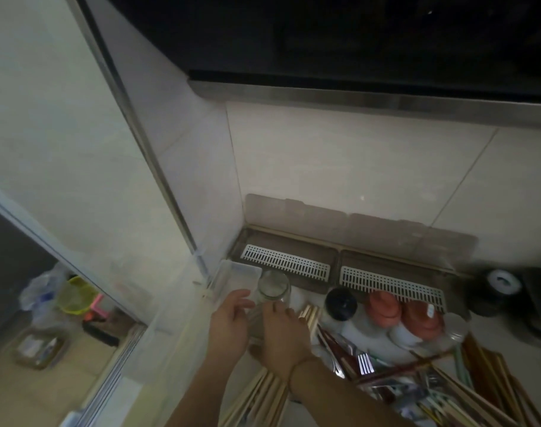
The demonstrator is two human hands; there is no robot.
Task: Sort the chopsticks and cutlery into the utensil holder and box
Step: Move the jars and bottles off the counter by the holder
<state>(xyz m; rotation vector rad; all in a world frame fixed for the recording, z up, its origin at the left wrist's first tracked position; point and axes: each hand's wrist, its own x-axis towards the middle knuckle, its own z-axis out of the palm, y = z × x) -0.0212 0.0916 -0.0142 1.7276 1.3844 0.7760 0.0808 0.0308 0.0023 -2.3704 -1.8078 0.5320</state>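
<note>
Table (494, 340): dim, crowded, wall corner at the far left edge.
Box (293, 257): long brown tray, lid propped against the wall, white slotted racks inside, running along the far edge; well beyond both hands.
Cutlery pile (417, 386): chopsticks, forks and spoons heaped at the near right, long axes fanning toward the far left.
Pale chopsticks (263, 396): bundle at the near edge, under the right forearm, pointing away from the body.
Clear tub (238, 280): tucked into the far-left corner, just beyond the left hand.
Glass jar (273, 289): upright, mouth open, between tub and box, just past the fingertips.
Left hand (230, 322): fingers loosely spread, reaching at the jar's left side; grip not clear.
Right hand (283, 329): back to camera, fingers curled downward over something beneath; cannot tell what, if anything, held.
Key relation: jar dead ahead of both hands, left hand nearer its wall; chopsticks lying behind and to the right, needing a turn upright to drop in.
</note>
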